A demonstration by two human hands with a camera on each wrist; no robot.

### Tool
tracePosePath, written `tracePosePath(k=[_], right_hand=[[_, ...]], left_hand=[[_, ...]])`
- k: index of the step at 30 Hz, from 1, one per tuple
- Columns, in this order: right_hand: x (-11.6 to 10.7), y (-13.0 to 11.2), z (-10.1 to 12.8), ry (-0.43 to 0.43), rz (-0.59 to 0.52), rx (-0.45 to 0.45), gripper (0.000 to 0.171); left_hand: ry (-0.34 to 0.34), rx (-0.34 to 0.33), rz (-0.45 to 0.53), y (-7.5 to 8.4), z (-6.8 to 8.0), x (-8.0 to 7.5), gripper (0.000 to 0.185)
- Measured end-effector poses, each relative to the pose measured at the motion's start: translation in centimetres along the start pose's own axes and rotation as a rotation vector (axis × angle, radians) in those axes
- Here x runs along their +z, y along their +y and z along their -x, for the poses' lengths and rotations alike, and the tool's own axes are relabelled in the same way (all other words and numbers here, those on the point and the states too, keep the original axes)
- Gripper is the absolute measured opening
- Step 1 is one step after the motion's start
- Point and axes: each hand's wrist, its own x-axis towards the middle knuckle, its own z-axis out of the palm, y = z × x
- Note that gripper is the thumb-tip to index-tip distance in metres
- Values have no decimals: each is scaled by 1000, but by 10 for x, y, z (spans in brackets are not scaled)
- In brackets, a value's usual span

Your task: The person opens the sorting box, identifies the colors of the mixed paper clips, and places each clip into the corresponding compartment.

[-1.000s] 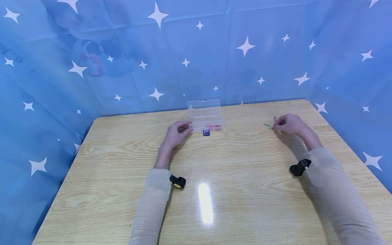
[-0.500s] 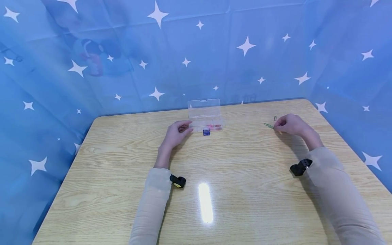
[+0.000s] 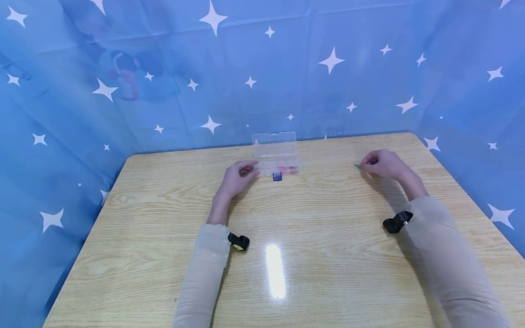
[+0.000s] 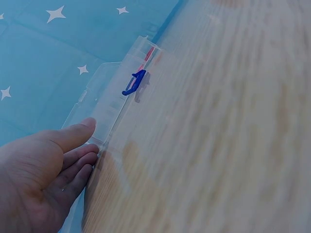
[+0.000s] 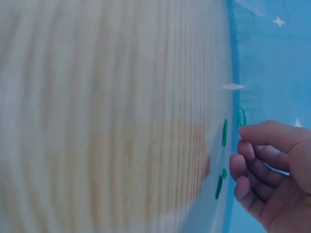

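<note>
A clear plastic box (image 3: 275, 152) stands at the table's far middle with its lid raised; a blue latch (image 3: 277, 176) hangs at its front. Pink clips (image 3: 287, 168) lie inside. My left hand (image 3: 239, 175) holds the box's left end, thumb (image 4: 73, 136) along the box (image 4: 109, 104) and curled fingers at its front corner. My right hand (image 3: 381, 164) is at the far right with curled fingers. A green paper clip (image 3: 357, 166) pokes out left of it. In the right wrist view three green clips (image 5: 224, 132) lie by my fingertips (image 5: 240, 165); whether one is pinched is unclear.
The wooden table (image 3: 328, 237) has a bright light reflection (image 3: 275, 271) near its front middle. A blue star-patterned cloth (image 3: 205, 91) closes in the back and both sides. Black wrist cameras (image 3: 239, 241) sit on both forearms.
My right hand has slid a little left over the green clips, hiding one that showed before. The left hand and the box have stayed put.
</note>
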Motion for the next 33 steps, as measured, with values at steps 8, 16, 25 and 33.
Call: tracePosePath(k=[8, 16, 25, 33], right_hand=[[7, -11, -8, 57, 10, -42, 25], [13, -28, -16, 71, -27, -53, 22], [22, -50, -28, 66, -64, -100, 23], [31, -71, -38, 57, -86, -125, 22]], left_hand=[[1, 4, -4, 1, -2, 1, 38], [6, 1, -4, 0, -2, 1, 39], [5, -5, 2, 0, 0, 1, 38], [7, -10, 1, 0, 0, 1, 38]])
